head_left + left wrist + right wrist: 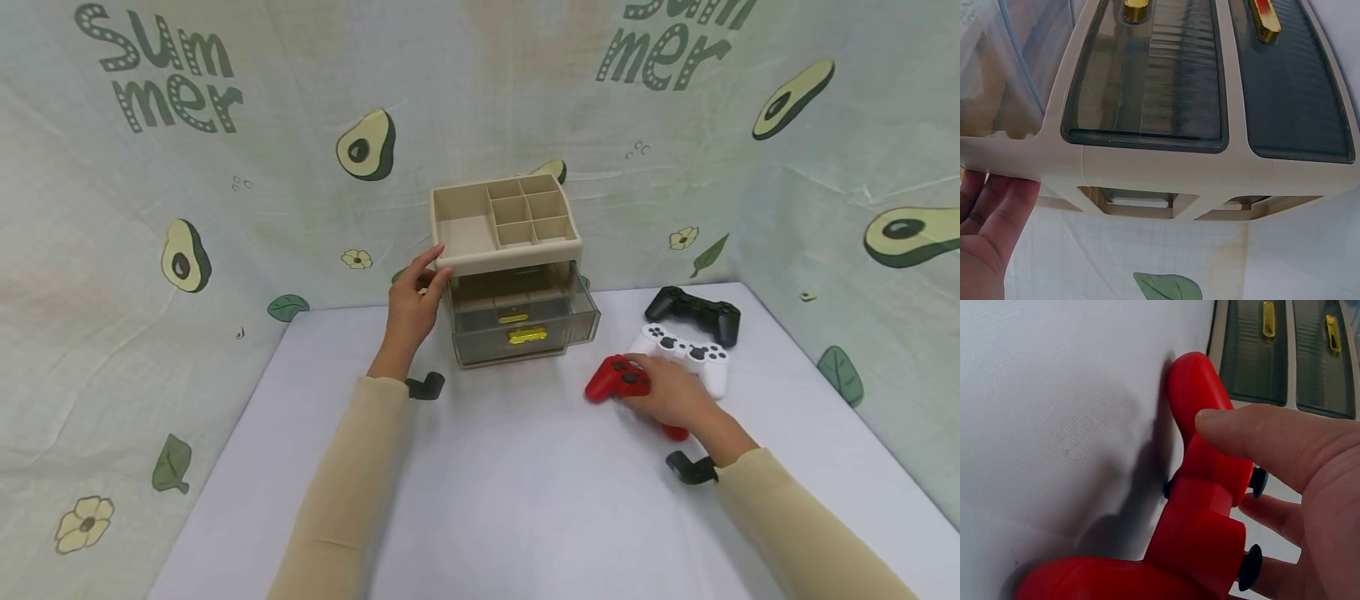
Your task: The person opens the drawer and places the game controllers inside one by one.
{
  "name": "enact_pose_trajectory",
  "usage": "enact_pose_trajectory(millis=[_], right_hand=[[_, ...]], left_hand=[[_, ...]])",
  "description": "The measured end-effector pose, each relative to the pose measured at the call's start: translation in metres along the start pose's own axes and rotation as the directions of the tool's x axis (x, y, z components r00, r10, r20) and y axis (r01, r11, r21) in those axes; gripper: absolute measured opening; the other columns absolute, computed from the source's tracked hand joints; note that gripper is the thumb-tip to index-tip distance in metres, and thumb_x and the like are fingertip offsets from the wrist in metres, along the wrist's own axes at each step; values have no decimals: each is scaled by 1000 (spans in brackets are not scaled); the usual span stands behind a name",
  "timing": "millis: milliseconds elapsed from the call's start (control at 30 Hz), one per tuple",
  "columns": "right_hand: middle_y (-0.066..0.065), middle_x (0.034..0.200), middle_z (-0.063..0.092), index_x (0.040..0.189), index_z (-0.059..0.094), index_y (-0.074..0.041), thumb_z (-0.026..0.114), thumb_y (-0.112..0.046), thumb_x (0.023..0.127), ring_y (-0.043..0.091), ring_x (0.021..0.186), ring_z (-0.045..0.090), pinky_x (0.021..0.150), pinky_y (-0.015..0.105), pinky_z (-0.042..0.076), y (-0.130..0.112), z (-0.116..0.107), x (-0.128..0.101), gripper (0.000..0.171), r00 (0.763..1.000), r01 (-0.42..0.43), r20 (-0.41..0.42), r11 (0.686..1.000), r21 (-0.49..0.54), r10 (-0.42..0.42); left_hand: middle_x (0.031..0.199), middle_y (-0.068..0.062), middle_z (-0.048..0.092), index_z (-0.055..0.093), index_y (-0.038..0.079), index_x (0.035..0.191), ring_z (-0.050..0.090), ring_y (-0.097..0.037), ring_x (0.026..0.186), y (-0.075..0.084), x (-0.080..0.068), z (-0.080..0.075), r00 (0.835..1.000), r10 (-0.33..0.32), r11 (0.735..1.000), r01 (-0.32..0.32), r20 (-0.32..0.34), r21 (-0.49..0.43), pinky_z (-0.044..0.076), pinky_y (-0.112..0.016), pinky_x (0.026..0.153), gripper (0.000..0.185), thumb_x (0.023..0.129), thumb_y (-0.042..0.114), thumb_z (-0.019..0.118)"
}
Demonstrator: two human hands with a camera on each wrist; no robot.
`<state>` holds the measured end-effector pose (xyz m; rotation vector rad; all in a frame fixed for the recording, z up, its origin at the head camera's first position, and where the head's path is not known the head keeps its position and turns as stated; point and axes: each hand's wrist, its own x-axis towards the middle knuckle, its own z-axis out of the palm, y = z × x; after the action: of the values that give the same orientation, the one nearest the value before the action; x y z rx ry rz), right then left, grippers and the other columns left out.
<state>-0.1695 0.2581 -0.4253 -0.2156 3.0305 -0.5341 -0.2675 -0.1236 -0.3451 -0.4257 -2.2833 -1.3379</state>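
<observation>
A beige desktop organizer (510,265) stands at the back of the table, with compartments on top. Its smoky clear upper drawer (487,343), with a gold handle, sticks out at the front. My left hand (415,304) rests against the organizer's left side near the upper front corner; straight fingers (1007,209) touch the side wall in the left wrist view. My right hand (670,392) grips a red game controller (611,379) at the right, thumb on one face and fingers round the other. Part of the controller is hidden under the hand.
Just behind the red controller lies a white game controller (705,357), partly covered by the right hand. A black game controller (693,312) sits farther back. Printed cloth hangs behind and beside the white table (525,500).
</observation>
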Motion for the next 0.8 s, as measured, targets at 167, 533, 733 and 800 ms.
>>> enact_pose_trajectory(millis=[167,533,733,800], right_hand=[[24,121,58,141,45,-7,77,-31,79,42,106,54,78,56,51,1,1,1,73,999,-17,37,1000,7,17],[23,122,60,144,41,-12,76,-28,81,40,105,56,80,56,50,5,6,5,74,998,-5,60,1000,-9,5],[23,122,59,144,41,-11,74,-21,81,40,104,56,81,56,50,7,5,6,72,998,13,68,1000,-5,-12],[24,122,59,144,41,-10,74,-19,81,41,105,55,81,57,50,6,4,5,72,997,12,77,1000,2,-12]], left_hand=[[97,-11,66,53,28,139,65,-22,90,0,0,0,1000,1,1000,-1,-4,-2,48,-33,70,50,93,47,57],[99,-10,66,53,34,139,66,-22,93,1,-1,-1,1000,-8,1000,8,3,4,49,-35,73,47,93,47,57],[99,-10,65,53,33,139,65,-23,93,2,0,-2,1000,-9,1000,9,3,-1,50,-36,73,47,94,47,57],[100,-10,65,53,32,139,65,-23,93,2,-1,-2,1000,-12,1000,12,5,1,50,-36,74,48,94,47,57]])
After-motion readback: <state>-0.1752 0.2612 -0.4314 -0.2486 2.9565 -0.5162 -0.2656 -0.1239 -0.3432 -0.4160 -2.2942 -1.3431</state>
